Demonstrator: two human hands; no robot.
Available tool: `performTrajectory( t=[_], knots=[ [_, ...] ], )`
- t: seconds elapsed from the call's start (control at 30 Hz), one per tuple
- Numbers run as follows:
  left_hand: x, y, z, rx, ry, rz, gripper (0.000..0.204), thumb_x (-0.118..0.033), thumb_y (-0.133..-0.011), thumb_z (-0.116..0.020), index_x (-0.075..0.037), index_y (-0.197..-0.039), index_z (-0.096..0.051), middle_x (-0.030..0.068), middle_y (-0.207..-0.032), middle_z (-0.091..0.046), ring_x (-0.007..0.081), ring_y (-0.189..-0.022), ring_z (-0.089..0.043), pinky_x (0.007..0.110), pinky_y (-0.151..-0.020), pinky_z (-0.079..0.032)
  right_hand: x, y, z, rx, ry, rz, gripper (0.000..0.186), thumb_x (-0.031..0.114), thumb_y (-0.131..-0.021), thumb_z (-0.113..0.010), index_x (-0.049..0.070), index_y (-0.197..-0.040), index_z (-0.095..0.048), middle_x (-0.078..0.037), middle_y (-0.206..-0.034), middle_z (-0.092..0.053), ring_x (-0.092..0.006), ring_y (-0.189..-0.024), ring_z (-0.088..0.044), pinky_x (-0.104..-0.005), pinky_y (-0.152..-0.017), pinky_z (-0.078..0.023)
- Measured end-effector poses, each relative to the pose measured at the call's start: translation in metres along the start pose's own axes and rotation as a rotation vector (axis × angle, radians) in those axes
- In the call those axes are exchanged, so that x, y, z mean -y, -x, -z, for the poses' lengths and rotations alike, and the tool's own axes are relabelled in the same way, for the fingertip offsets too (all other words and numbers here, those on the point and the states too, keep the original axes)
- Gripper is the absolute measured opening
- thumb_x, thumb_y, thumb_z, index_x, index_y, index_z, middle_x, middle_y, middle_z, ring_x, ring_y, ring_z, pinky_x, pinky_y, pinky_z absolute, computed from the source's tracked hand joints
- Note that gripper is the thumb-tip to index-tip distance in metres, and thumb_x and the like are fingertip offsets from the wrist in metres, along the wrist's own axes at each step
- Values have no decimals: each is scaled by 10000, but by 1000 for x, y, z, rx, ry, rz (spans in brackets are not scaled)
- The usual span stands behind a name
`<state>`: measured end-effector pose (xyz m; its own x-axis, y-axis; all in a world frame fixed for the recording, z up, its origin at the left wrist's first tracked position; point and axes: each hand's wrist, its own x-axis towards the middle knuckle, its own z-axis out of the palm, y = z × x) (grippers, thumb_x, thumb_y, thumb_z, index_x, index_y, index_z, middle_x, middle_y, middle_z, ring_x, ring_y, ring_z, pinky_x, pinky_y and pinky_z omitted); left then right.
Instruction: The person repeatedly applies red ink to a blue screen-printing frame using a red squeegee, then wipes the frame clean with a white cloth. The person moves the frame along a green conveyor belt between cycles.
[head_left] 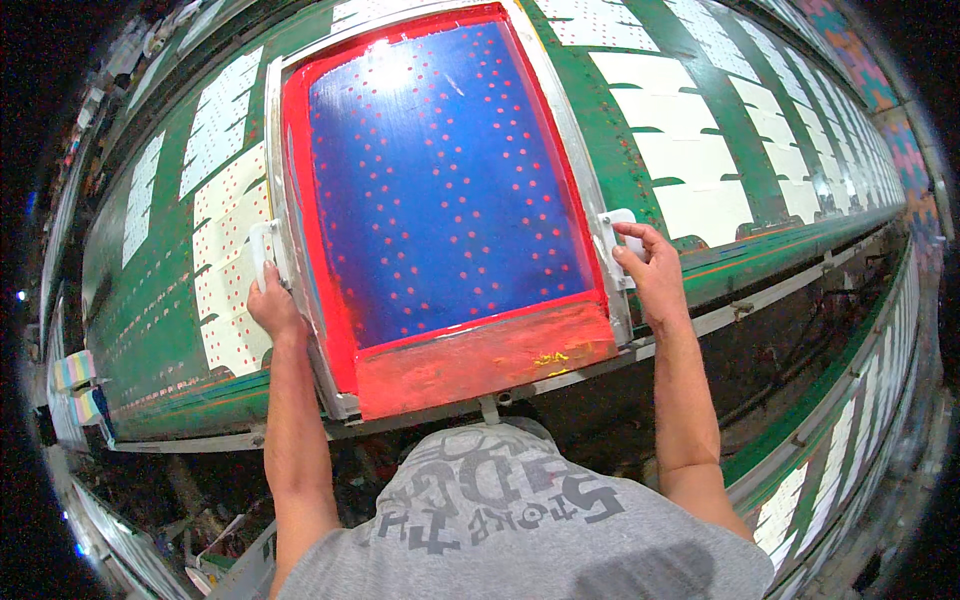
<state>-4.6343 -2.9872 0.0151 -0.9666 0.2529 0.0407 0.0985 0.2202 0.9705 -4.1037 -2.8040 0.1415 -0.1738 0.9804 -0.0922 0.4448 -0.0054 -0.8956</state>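
Note:
A screen printing frame (578, 150) lies over the long green table in front of me. Its blue mesh (440, 190) carries scattered red dots, and red ink borders it on the sides and near end. My left hand (275, 303) is closed around the white handle (262, 250) on the frame's left side. On the other side, my right hand (650, 268) grips the matching white handle (622, 240), thumb and fingers on its edge. White cut pieces with red dots (230, 260) lie just left of the frame; plain white pieces (690, 170) are to its right.
The green table (150, 330) runs far left and right, with rows of white pieces. A metal rail (700, 318) follows its near edge. Behind me at the lower right stands another green table with white pieces (850, 440). Coloured sheets (78, 372) hang at the left end.

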Motion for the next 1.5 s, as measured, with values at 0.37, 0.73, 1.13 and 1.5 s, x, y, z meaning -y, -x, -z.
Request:
performTrajectory(
  t=[0.37, 0.73, 1.13, 1.5],
  knots=[
    [3, 5, -9, -4, -12, -29, 307, -272, -1053, -744, 32, -1010, -761, 39, -784, -679, 170, -684, -602, 396, -647, -491, -11, -2, 15, 80, 22, -127, 399, 132, -930, -788, 79, -1324, -761, -125, -1262, -754, -238, -1142, -703, -394, -1025, -535],
    [15, 11, -18, -31, -423, -145, 281, -261, -950, -838, -9, -966, -715, 152, -817, -745, 291, -701, -710, 462, -705, -556, 5, 116, -64, 577, 568, 828, 508, 171, -878, -789, 135, -1379, -716, -137, -1455, -649, -369, -1384, -610, -536, -1126, -519],
    [10, 14, -20, 55, -251, -173, 552, -84, -942, -680, -3, -1477, -572, 184, -1228, -756, 386, -1180, -727, 498, -1021, -565, 52, 118, -137, 412, 828, 948, 422, 69, -845, -711, 85, -1264, -757, -95, -1254, -738, -330, -1128, -719, -483, -947, -581],
    [4, 17, -17, 73, -220, -180, 560, -81, -957, -700, -38, -1501, -578, 167, -1265, -775, 387, -1168, -746, 498, -1028, -568, 78, 129, -148, 569, 1021, 737, 463, 45, -783, -774, 130, -1239, -769, -96, -1151, -772, -332, -1054, -748, -479, -889, -596]
  ],
)
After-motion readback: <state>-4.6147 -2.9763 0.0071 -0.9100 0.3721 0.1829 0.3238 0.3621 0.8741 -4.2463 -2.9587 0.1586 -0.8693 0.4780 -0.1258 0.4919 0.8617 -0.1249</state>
